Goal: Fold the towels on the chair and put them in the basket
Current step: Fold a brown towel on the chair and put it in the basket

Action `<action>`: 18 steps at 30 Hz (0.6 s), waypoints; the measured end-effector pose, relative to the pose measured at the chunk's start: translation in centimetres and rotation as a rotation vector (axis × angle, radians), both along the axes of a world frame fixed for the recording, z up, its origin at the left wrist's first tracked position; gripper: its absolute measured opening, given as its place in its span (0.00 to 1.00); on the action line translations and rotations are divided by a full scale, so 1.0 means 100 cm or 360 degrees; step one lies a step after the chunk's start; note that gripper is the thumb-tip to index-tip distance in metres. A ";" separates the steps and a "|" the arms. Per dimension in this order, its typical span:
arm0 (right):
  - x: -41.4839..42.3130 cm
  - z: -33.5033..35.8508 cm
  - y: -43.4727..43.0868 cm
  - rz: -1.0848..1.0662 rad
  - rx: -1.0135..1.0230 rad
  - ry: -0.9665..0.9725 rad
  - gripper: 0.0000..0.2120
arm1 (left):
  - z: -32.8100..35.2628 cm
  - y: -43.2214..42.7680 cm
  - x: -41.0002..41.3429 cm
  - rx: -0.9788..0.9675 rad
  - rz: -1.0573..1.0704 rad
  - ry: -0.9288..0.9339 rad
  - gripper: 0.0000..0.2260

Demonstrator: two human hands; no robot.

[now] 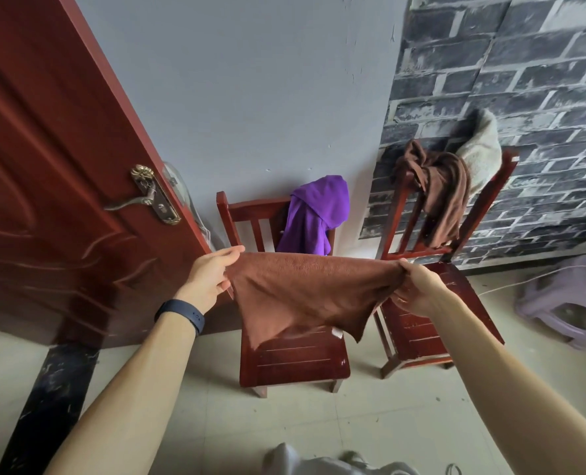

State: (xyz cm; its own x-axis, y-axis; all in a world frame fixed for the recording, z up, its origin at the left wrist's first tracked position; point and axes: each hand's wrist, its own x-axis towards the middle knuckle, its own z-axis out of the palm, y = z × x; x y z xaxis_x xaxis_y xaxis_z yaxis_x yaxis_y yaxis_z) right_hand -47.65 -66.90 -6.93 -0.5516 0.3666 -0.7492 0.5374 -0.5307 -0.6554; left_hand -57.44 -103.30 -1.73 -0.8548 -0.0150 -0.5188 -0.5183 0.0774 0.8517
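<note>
I hold a brown towel point(305, 293) stretched out in the air above the seat of the left wooden chair point(298, 361). My left hand point(213, 275) grips its left top corner and my right hand point(418, 286) grips its right top corner. The towel hangs down in a rough triangle. A purple towel point(315, 214) is draped over that chair's backrest. On the right chair point(418, 323) a darker brown towel point(439, 197) and a whitish towel point(480, 152) hang over the backrest. No basket is in view.
A red-brown door point(45, 166) stands open at the left, close to the left chair. A pale purple plastic stool point(569, 303) sits at the right by the brick-pattern wall. Grey-white cloth point(319, 464) lies at the bottom edge. The floor is light tile.
</note>
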 end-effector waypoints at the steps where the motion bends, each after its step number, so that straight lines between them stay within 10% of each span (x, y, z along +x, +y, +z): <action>1: -0.001 0.001 -0.004 0.0040 0.0014 0.0018 0.14 | -0.001 0.001 0.001 -0.0001 -0.0017 0.0013 0.09; 7: -0.011 0.002 -0.018 0.0185 0.0772 0.0171 0.14 | -0.013 -0.018 -0.003 -0.0426 -0.0128 0.0364 0.12; 12: -0.010 0.002 -0.028 0.0357 0.1356 0.0134 0.15 | -0.016 -0.026 -0.001 -0.0153 0.0095 0.0335 0.15; 18: -0.011 -0.004 -0.045 0.0149 0.1116 0.0301 0.25 | -0.024 -0.035 0.010 0.0181 0.0302 0.0160 0.18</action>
